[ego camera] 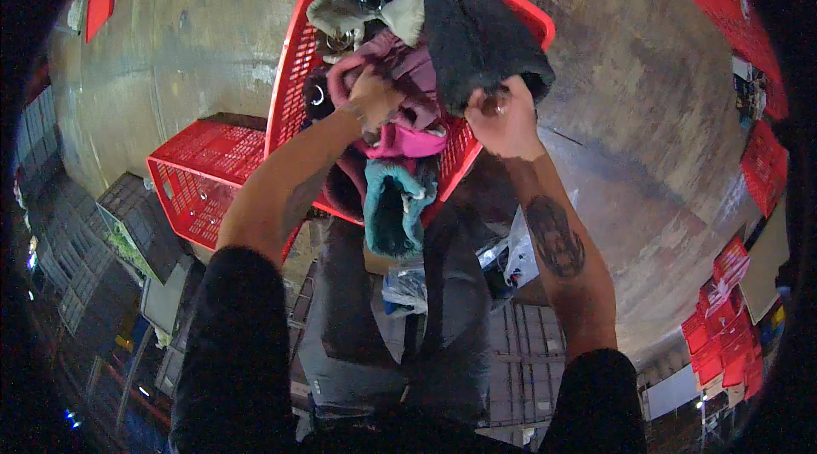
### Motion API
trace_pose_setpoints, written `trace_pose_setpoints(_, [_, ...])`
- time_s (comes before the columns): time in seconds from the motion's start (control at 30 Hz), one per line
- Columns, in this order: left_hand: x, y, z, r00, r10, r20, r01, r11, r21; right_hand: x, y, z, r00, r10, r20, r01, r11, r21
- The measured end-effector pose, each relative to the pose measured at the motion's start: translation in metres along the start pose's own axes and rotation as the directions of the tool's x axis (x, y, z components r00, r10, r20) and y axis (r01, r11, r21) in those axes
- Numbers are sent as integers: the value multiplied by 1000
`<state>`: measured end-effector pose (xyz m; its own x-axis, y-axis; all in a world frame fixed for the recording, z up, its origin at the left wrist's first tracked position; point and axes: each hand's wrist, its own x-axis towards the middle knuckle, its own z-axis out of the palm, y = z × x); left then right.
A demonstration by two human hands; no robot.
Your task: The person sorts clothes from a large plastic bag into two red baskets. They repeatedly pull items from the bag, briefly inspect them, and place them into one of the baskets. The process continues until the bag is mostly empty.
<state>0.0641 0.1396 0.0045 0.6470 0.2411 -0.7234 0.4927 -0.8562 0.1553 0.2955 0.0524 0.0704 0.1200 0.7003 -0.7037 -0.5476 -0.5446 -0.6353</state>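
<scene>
A large red plastic basket with slotted walls stands before me, filled with soft, fleece-lined fabric goods. My left hand is down among them, its fingers closed into a mauve fleece-lined item. At the lower edge of a dark grey fabric item, my right hand has curled fingers; blur hides whether they grip it. A cream-trimmed item lies at the far end. Nearer me are a bright pink item and a teal one with a fuzzy opening, which hangs over the near rim.
A second red basket lies on its side at the left, beside a dark box. Clear plastic wrapping is near my legs. More red baskets stand along the right on the worn floor.
</scene>
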Motion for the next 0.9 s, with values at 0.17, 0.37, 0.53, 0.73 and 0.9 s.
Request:
trace_pose_setpoints(0.17, [-36, -9, 21, 997, 5, -71, -11, 996, -90, 107, 39, 24, 836, 519, -180, -158, 542, 825])
trace_pose_setpoints(0.37, [-14, -14, 40, 893, 46, -447, -144, 972, -187, 231, 106, 46, 965, 233, 123, -251, 666, 703])
trace_pose_setpoints(0.53, [5, 26, 35, 942, 4, -337, -41, 994, -102, 257, 156, 12, 998, -1, 62, -18, 956, 294])
trace_pose_setpoints(0.73, [-49, 50, 16, 897, -79, -436, -45, 962, -268, 79, 65, 57, 990, 28, -136, -3, 983, 183])
trace_pose_setpoints(0.9, [-93, 91, 1, 805, 15, -593, -223, 934, -279, -101, 80, 24, 953, -169, -251, 281, 800, 531])
